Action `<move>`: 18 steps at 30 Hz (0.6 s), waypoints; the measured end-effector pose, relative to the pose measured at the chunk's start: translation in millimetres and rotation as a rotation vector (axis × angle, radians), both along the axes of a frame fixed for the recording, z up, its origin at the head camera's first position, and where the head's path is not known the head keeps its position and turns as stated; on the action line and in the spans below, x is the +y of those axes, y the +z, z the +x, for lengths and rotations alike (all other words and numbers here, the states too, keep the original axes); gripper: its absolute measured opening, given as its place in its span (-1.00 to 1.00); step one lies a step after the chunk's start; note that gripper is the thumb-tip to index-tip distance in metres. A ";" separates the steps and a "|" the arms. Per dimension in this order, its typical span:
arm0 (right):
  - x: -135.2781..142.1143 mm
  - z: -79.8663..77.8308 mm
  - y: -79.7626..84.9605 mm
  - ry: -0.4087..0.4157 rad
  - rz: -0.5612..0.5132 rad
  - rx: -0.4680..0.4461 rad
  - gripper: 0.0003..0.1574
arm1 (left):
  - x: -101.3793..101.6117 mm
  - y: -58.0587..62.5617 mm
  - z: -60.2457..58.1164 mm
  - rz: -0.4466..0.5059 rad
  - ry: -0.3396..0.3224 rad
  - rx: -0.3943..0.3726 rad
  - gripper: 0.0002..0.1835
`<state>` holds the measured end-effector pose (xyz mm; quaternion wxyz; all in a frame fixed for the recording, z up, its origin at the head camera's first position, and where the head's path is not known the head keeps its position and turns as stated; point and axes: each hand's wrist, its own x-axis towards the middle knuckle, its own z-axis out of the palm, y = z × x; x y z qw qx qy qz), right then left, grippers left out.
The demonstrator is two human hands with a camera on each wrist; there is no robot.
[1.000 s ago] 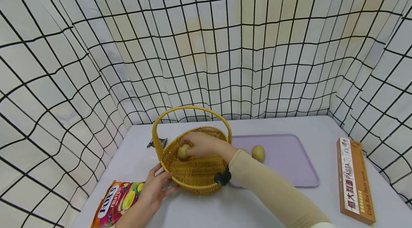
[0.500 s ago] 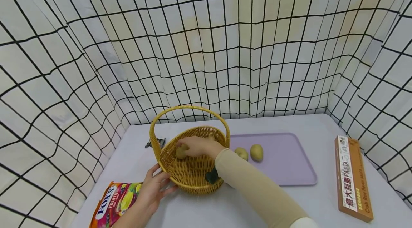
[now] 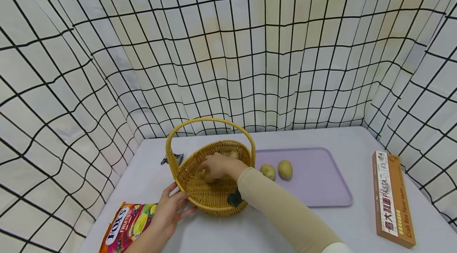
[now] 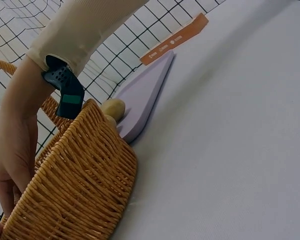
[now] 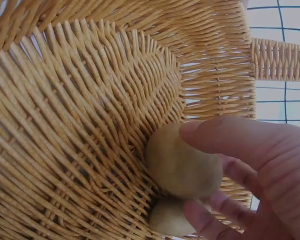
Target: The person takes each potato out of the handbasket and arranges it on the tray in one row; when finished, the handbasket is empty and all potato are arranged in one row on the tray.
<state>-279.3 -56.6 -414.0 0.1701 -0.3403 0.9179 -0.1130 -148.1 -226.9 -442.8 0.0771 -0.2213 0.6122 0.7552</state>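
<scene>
My right hand [image 3: 219,165] reaches into the yellow wicker basket [image 3: 214,208] and holds a potato [image 5: 182,162]. In the right wrist view the thumb lies on top of the potato and the fingers are on its far side. Just below it a second potato [image 5: 171,219] lies against the wicker, partly covered by a finger. The head view has another potato [image 3: 234,154] at the back of the basket, beyond the wrist. My left hand [image 3: 170,209] rests spread against the basket's front left side, fingertips near the rim.
Two potatoes [image 3: 285,170] sit on the purple tray [image 3: 317,177] right of the basket. An orange pasta box [image 3: 394,199] stands at far right. A FOX'S candy bag [image 3: 126,225] lies beside my left forearm; a small black-and-silver packet [image 3: 177,158] lies behind the basket. Netted walls surround the table.
Inside the basket, my right hand has moved the potato from the left wall toward the middle and nearer. The view has shifted slightly. My left hand stays at the basket.
</scene>
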 end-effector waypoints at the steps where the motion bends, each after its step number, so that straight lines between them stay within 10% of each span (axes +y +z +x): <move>1: 0.9 0.8 -0.1 -0.013 0.022 0.004 -0.35 | 0.3 0.0 0.3 0.000 -0.003 0.000 -0.08; 9: 16.3 5.1 3.7 0.053 0.093 -0.095 -0.83 | 0.9 -0.4 1.9 -0.012 0.000 0.004 -0.08; 18: 33.4 11.2 9.8 0.049 0.119 -0.254 -0.77 | 2.2 0.9 0.8 -0.013 0.002 0.002 -0.09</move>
